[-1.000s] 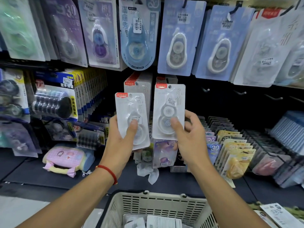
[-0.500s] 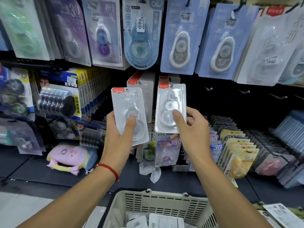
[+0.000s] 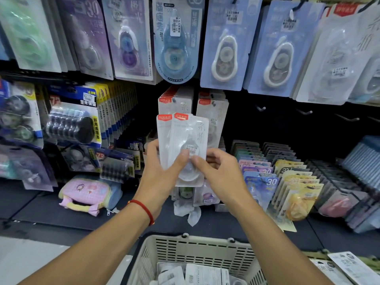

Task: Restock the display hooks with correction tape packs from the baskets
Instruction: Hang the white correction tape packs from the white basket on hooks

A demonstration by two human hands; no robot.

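Two white correction tape packs (image 3: 186,136) with red top labels overlap in front of me, one stacked over the other. My left hand (image 3: 159,177) grips them from the left, thumb on the front blister. My right hand (image 3: 218,173) pinches the front pack's lower right part. Behind them hang two rows of the same white packs (image 3: 213,112) on hooks. Bare hooks (image 3: 261,108) stick out to the right. A beige basket (image 3: 197,254) below holds more packs (image 3: 205,274).
Larger correction tape cards (image 3: 224,44) hang overhead. Yellow-edged multipacks (image 3: 82,118) fill the left hooks. Tilted racks of small packs (image 3: 287,186) stand at right. A pink pouch (image 3: 86,192) lies on the dark shelf at left.
The two packs, held apart a moment ago, have come together into one overlapping stack. My right hand moved left and down to meet my left.
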